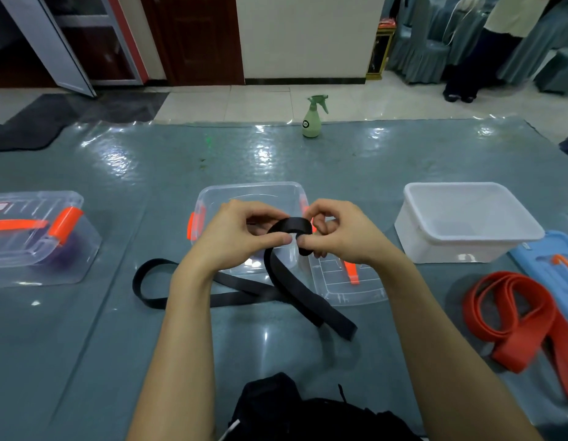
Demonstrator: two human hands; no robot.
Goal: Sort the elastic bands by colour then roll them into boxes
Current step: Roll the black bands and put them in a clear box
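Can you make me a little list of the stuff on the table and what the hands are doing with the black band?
hands: left hand and right hand both pinch the black band
black band: one end curled into a loop between the fingers, the rest trailing on the table
middle clear box: open, just behind the hands
left clear box: lid shut, something purple inside
white box: open, on the right
red band: lying loose at the right, untouched
spray bottle: upright at the far edge
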